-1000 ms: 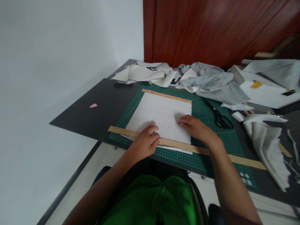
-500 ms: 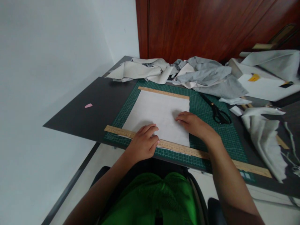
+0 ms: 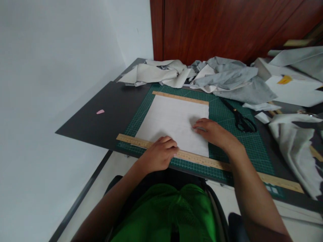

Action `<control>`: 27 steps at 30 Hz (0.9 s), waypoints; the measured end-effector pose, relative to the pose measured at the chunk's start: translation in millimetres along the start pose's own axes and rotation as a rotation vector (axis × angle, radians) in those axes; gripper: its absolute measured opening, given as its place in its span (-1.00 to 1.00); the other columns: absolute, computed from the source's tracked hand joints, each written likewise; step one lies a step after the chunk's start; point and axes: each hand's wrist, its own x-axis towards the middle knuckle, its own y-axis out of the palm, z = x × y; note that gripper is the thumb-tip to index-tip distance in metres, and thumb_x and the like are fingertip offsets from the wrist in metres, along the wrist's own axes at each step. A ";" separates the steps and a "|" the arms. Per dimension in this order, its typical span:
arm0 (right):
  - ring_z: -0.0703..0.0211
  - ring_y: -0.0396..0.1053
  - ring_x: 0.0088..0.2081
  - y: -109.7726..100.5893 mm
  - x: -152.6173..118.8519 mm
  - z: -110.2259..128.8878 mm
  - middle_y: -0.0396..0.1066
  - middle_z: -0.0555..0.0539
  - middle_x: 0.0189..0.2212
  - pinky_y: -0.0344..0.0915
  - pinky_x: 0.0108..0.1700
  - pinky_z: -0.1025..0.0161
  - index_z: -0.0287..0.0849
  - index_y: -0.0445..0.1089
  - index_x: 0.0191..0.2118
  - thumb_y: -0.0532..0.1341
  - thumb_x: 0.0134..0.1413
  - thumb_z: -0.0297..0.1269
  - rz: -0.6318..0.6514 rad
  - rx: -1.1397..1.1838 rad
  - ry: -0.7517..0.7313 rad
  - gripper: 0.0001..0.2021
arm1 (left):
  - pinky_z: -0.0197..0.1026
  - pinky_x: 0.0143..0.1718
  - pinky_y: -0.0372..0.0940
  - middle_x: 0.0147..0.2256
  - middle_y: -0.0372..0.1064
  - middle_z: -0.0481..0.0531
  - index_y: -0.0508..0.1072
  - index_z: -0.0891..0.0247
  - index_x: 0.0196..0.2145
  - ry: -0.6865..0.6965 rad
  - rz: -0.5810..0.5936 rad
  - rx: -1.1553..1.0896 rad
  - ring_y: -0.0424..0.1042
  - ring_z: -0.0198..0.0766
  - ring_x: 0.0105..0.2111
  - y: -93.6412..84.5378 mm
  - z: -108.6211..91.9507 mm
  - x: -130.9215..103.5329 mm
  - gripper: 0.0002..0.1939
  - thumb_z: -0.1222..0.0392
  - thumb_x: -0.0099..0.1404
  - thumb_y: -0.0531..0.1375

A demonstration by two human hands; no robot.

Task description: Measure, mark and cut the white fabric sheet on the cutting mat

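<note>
Green mat (image 3: 252, 154), long ruler (image 3: 196, 158) partly under left hand (image 3: 159, 155)

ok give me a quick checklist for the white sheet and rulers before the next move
Near ruler lies across white sheet: ok
Left hand rests on that ruler: ok
Sheet's near edge flush with ruler: not ok, a thin strip shows past it
Far ruler lies along the far edge: ok
Scissors off the sheet: ok, on the cutting mat
Right hand pressing sheet down: cannot tell

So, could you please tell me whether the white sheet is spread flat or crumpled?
Spread flat: the white sheet lies smooth on the green mat, long ruler across its near end.
</note>
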 end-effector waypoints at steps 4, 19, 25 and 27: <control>-0.10 0.50 0.02 2.1 -0.6 -3.1 0.57 -0.17 -0.06 0.39 0.16 -0.06 -0.08 0.60 -0.10 0.19 0.34 -0.27 -0.013 0.017 0.012 -0.78 | -0.02 0.03 0.28 -0.11 0.49 0.02 0.55 0.15 -0.07 0.010 -0.001 -0.020 0.35 -0.11 -0.02 1.3 3.6 -0.5 -0.76 0.35 0.41 0.16; -0.15 0.46 0.08 8.9 -3.1 -16.7 0.53 -0.19 0.01 0.34 0.21 -0.11 -0.09 0.56 -0.02 0.25 0.27 -0.20 -0.004 0.017 0.010 -0.76 | -0.01 -0.01 0.26 -0.12 0.48 0.05 0.55 0.18 -0.05 -0.025 -0.020 0.088 0.38 -0.08 -0.03 3.7 -2.9 -3.8 -0.80 0.26 0.42 0.18; -0.14 0.45 0.08 1.0 -1.5 -6.8 0.51 -0.22 -0.01 0.35 0.18 -0.05 -0.14 0.53 0.00 0.23 0.32 -0.13 0.049 -0.059 0.039 -0.73 | -0.01 -0.08 0.26 -0.16 0.49 0.03 0.55 0.20 -0.08 0.014 -0.079 0.113 0.38 -0.09 -0.10 5.1 0.2 -3.2 -0.83 0.27 0.41 0.19; -0.12 0.46 0.05 -2.0 -1.2 0.0 0.52 -0.21 -0.03 0.37 0.15 -0.03 -0.12 0.54 -0.02 0.20 0.34 -0.11 0.048 -0.086 0.044 -0.73 | -0.01 -0.09 0.26 -0.17 0.49 0.03 0.55 0.21 -0.08 0.034 -0.091 0.117 0.38 -0.10 -0.11 5.4 1.1 -2.9 -0.83 0.27 0.41 0.20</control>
